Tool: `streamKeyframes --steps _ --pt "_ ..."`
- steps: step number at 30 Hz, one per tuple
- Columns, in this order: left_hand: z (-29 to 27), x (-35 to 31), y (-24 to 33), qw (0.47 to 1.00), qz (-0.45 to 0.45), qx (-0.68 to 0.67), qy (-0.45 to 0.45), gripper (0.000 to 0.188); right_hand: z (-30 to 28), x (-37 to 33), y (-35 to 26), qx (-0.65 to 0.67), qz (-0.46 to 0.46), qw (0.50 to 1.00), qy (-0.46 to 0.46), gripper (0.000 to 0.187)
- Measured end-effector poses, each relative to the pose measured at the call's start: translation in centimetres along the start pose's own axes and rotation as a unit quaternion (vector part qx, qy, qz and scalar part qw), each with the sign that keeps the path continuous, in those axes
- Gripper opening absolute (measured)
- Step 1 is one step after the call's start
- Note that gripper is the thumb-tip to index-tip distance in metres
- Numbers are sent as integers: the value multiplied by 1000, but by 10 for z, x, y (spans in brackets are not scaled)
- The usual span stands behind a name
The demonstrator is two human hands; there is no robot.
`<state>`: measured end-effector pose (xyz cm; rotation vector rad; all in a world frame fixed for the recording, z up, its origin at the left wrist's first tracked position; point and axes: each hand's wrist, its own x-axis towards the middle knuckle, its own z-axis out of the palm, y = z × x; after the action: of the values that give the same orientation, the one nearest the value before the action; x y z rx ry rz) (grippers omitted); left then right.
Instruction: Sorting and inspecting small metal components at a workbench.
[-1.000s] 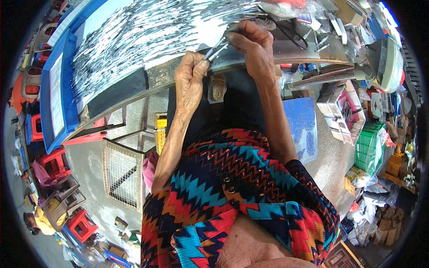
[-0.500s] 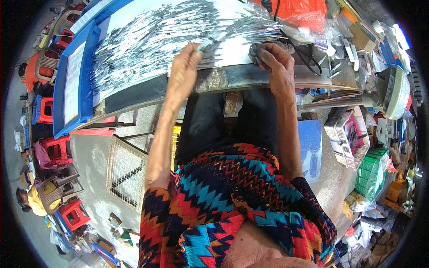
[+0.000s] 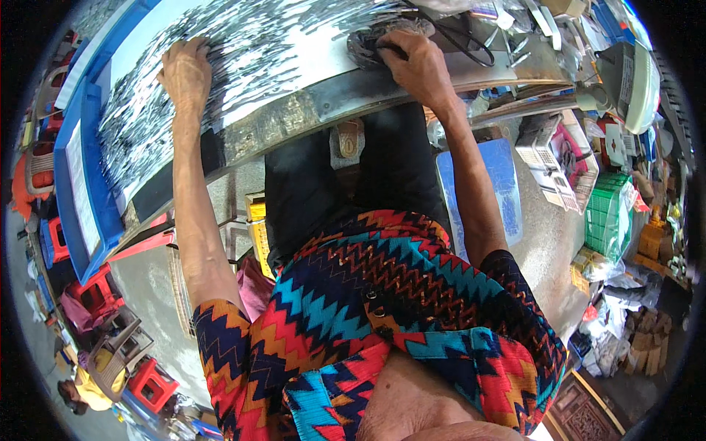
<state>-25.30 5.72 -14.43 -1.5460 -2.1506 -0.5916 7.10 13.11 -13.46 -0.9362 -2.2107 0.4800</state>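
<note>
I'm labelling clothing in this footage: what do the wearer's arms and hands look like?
The left hand and right hand are ungloved, with no watch or bracelet visible. The forearms are bare below short sleeves, part of a collared shirt zigzagged in navy, red, teal and orange.

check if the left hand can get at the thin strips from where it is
Likely yes: the left hand is right at the thin strips, which lie spread around it with no cover visible over them.
</note>
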Motion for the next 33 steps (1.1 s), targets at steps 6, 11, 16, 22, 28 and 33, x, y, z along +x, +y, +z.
streamKeyframes --steps 6,11,16,22,28,33 --pt "-11 0 -5 996 -19 -53 -63 23 -1 4 -9 -93 20 994 -53 17" --pt "-28 -3 19 998 46 -36 -1 23 -5 4 -5 -155 12 986 -55 21" --pt "-39 -24 113 946 -25 -313 -79 18 -5 3 -11 -179 18 981 -66 23" --pt "-19 -34 185 915 -32 -364 -169 24 -1 3 -12 -159 27 984 -69 19" --pt "-4 -32 196 925 12 -369 -88 28 -3 3 -3 -136 6 989 -56 21" --pt "8 -27 193 877 -77 -442 -173 27 -5 6 9 -54 18 994 -89 31"
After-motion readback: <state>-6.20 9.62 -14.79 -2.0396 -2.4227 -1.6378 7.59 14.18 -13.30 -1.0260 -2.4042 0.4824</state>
